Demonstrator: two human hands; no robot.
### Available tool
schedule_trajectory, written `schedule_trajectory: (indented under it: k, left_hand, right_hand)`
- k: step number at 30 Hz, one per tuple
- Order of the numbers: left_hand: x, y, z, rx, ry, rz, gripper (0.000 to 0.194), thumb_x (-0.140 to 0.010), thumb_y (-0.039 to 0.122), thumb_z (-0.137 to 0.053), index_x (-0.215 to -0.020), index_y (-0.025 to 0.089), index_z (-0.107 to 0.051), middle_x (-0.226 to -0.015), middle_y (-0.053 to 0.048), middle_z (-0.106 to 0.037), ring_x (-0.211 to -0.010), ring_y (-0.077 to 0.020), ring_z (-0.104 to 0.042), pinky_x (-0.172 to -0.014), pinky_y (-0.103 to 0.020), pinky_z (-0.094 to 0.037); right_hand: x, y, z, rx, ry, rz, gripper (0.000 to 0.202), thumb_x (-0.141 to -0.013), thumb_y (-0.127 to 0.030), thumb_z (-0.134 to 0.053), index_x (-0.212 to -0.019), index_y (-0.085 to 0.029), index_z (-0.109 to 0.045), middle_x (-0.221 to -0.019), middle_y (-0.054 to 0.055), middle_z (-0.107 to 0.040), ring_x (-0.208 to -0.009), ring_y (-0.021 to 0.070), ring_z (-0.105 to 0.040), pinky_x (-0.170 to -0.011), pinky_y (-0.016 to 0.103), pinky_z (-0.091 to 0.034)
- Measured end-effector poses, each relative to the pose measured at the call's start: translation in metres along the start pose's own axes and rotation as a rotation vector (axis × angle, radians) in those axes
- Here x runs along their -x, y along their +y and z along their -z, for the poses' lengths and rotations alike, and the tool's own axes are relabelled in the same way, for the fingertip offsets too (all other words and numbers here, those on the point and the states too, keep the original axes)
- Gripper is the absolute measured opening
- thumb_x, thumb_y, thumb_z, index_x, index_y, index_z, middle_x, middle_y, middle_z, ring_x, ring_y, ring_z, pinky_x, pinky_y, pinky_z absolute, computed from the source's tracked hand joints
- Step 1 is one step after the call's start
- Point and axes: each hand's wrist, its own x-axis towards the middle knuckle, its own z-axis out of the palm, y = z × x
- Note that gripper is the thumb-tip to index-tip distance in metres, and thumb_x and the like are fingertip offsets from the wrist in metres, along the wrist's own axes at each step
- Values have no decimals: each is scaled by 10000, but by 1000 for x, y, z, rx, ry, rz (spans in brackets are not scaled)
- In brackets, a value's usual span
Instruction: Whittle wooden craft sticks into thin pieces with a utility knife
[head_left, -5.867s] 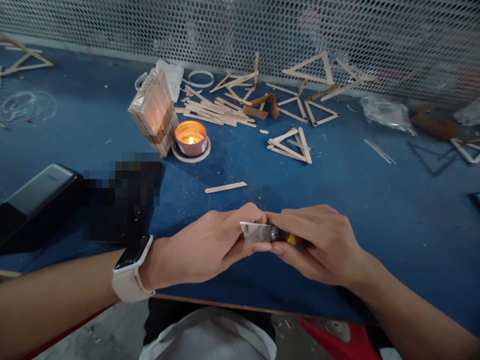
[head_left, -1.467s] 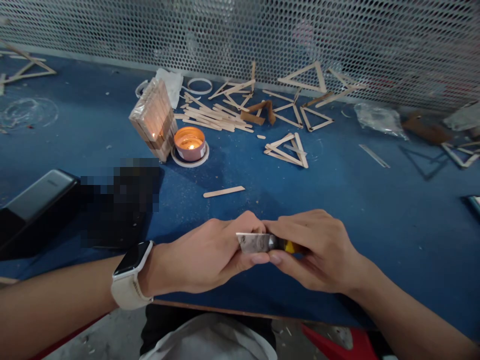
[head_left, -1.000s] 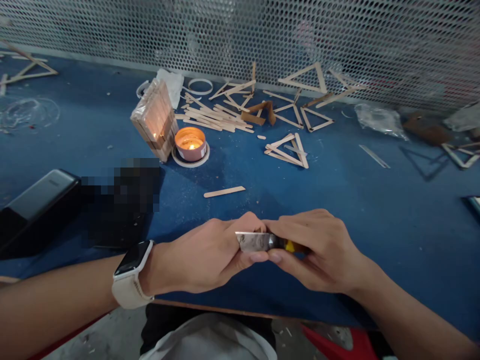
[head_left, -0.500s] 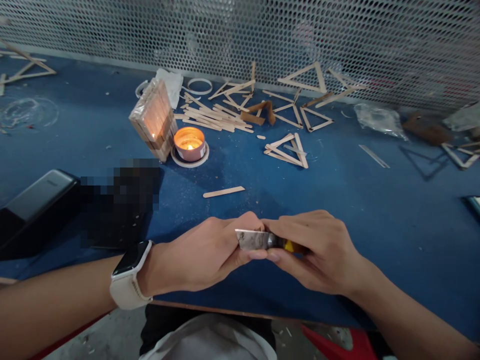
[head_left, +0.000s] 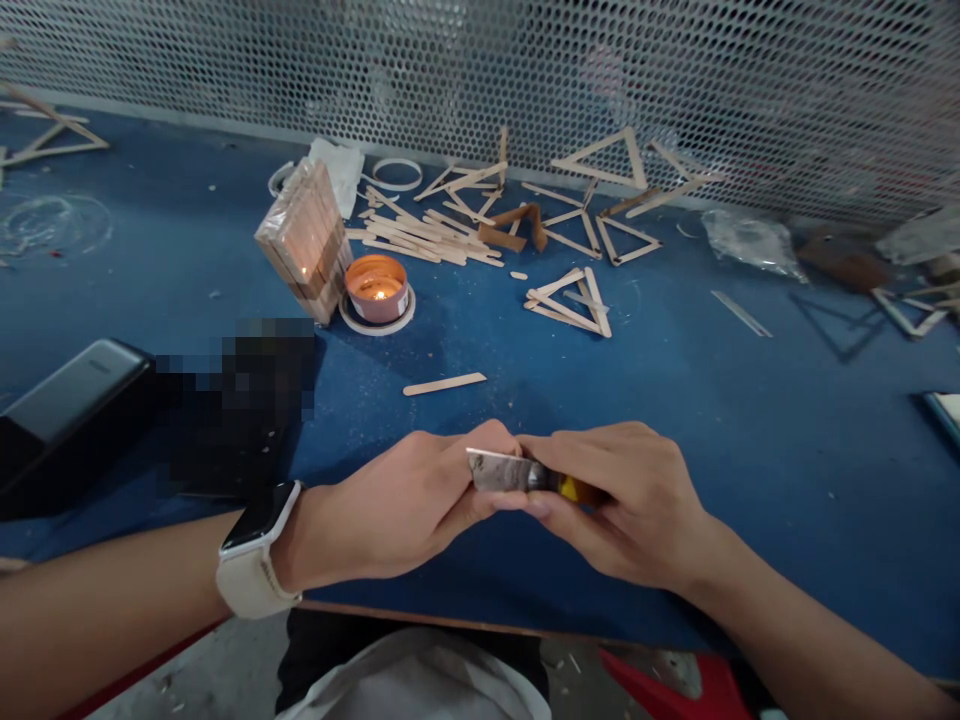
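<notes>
My right hand is closed around the yellow-and-black handle of a tool with a broad, stained metal head; whether it is a knife or pliers I cannot tell. That metal head points left, lying across the fingers of my left hand. The left fingers are curled and pressed together, and whatever they grip is hidden behind the tool. Both hands meet just above the table's front edge. Beyond them a single wooden craft stick lies flat, its right end cut at a slant.
A lit candle in a tin stands beside a wrapped bundle of sticks. Loose craft sticks and a stick triangle lie behind. A black device sits left. Perforated metal mesh closes off the back.
The tool's metal head has tilted slightly, its tip rising a little. Both hands keep their hold in nearly the same place; the whole view has shifted slightly.
</notes>
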Motion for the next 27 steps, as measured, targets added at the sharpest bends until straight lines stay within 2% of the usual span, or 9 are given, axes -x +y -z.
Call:
schedule_trajectory:
  k: [4,13,20,27]
  left_hand:
    - [-1,1,0,6,11,36,398,-1144,473,-304,-1005,199,-557,-877,-3,-632,-671,-113,-570,-658,-247,-481]
    - [-2,1,0,12,57,-8,376,-1147,436,-327,-1002,196,-577,-900,3,-659,-694,-106,-608,-668,-228,-484]
    - [-2,-1,0,41,75,-28,280,-1137,354,-396,-1020,190,-589,-960,-15,-705,-735,-107,-648,-672,-225,-505]
    - [-2,-5,-1,86,112,-51,198,-1124,267,-436,-1016,186,-581,-906,18,-657,-699,-76,-593,-679,-190,-490]
  right_hand:
    - [1,0,-2,-13,7,-19,182,-1066,-337,-609,-1081,-188,-713,-683,-21,-706,-532,100,-598,-521,225,-411]
    - [4,1,-6,-32,44,-6,125,-1051,-312,-642,-1067,-195,-685,-738,-17,-740,-590,104,-660,-555,219,-439]
    - [5,1,-12,-52,91,-13,150,-1065,-329,-619,-1052,-194,-684,-764,-6,-754,-603,105,-661,-568,209,-445]
    - [4,-1,-13,-48,85,-60,183,-1070,-342,-611,-1043,-181,-692,-734,-12,-734,-560,94,-622,-558,206,-437]
